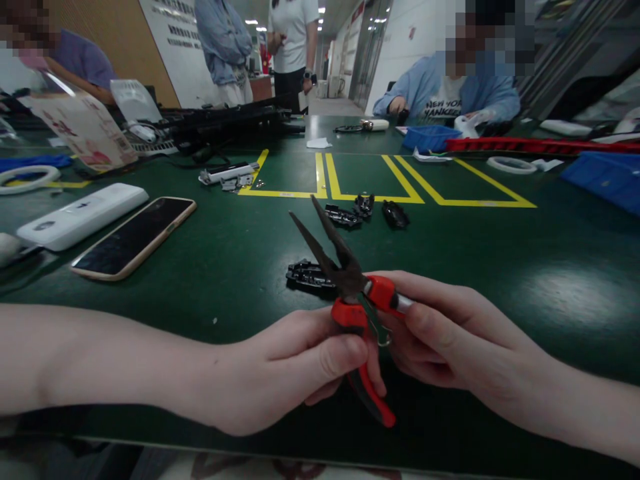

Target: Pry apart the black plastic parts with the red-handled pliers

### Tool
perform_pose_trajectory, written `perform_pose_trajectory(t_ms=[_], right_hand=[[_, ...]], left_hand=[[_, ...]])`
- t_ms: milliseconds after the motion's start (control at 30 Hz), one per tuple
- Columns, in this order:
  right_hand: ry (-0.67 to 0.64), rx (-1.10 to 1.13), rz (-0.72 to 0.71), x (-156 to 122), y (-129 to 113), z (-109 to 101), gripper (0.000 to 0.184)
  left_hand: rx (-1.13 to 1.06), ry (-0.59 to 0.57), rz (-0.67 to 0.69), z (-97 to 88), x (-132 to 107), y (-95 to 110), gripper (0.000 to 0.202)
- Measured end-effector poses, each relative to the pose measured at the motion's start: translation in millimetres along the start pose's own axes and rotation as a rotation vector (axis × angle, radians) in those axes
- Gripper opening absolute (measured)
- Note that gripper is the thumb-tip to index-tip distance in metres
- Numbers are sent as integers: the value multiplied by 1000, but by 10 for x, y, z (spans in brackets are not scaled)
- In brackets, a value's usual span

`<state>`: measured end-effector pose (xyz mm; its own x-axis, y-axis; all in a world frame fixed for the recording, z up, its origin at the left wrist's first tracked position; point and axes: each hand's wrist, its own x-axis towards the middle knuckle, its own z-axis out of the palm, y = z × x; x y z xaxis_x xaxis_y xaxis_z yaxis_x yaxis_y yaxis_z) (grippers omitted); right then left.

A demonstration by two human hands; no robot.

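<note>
Both hands hold a pair of long-nose pliers (345, 273) with red and black handles, jaws spread apart and pointing away from me. My left hand (295, 367) is closed around the left handle, thumb on top. My right hand (440, 333) grips the right handle between thumb and fingers. Just beyond the jaws, a black plastic part (306, 275) lies on the green table (225, 267). Further back lie three more black plastic parts (367, 212).
A phone (134, 237) and a white device (83, 215) lie at the left. Yellow tape lines (350, 187) mark boxes mid-table. Blue bins (605, 177) and a red rail (540, 145) sit at the right. Other people sit or stand at the far side.
</note>
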<state>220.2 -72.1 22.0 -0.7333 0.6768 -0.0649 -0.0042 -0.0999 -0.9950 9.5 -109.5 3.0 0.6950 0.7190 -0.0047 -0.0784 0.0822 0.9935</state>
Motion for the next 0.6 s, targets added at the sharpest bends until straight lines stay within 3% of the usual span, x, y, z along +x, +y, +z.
perform_pose_trajectory(t_ms=[100, 200, 333, 400, 600], right_hand=[[43, -225, -44, -6, -23, -64, 38], [147, -548, -187, -24, -32, -143, 41], [225, -994, -456, -34, 6, -148, 76], [216, -1162, -549, -24, 44, -111, 84], [246, -1358, -532, 5, 139, -72, 91]], left_hand=[[-10, 23, -11, 6, 9, -21, 41], [-96, 84, -48, 25, 34, -43, 30], [-175, 137, -10, 40, 53, -59, 29], [-133, 138, -3, 32, 48, -62, 29], [-24, 172, 42, -19, 29, -97, 22]])
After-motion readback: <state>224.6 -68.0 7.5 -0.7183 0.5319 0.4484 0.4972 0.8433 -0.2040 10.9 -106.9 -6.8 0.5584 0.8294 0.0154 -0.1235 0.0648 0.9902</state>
